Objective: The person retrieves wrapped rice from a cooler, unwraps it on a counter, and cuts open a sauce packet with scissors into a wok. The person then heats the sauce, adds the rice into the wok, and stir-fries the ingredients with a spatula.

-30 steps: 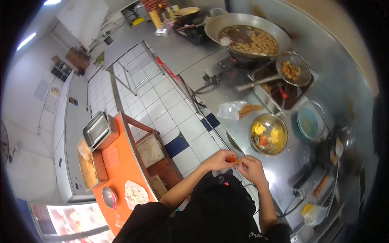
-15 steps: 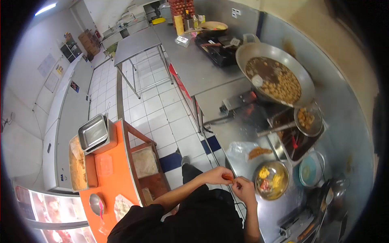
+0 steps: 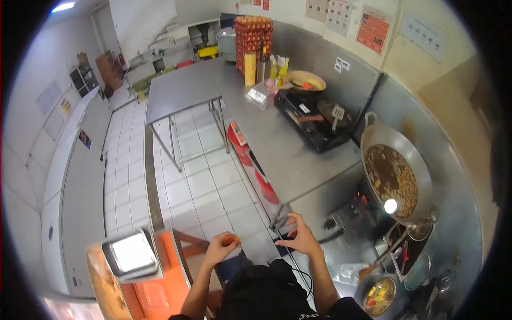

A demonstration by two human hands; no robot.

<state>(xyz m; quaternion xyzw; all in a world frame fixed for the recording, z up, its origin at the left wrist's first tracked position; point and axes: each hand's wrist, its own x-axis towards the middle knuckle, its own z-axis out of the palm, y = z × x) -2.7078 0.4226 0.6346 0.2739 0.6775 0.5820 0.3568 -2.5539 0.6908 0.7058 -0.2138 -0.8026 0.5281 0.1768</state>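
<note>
A large, commercial-looking kitchen
Long stainless-steel counter [image 3: 277, 165], wide grey metal wok [image 3: 413, 148] of brown food [image 3: 401, 186] at right, black rectangular stove [image 3: 314, 136] beyond it, and a tall stack of red egg trays [image 3: 253, 44] at the far end.

1. White square tiles [image 3: 197, 184] cover the floor before me, crossed lengthwise by a dark strip [image 3: 150, 181].
2. A steel counter [image 3: 282, 176] runs down the right, meeting a bare steel-topped table [image 3: 184, 88] on thin legs.
3. Metal panels [image 3: 453, 208] line the right wall; above, printed posters [image 3: 372, 29] hang on cream paint.
4. Long, pale cabinets [image 3: 80, 208] stand along the left, near an orange-topped table [image 3: 175, 264].
5. A ceiling light [image 3: 64, 7] glows far left.
</note>
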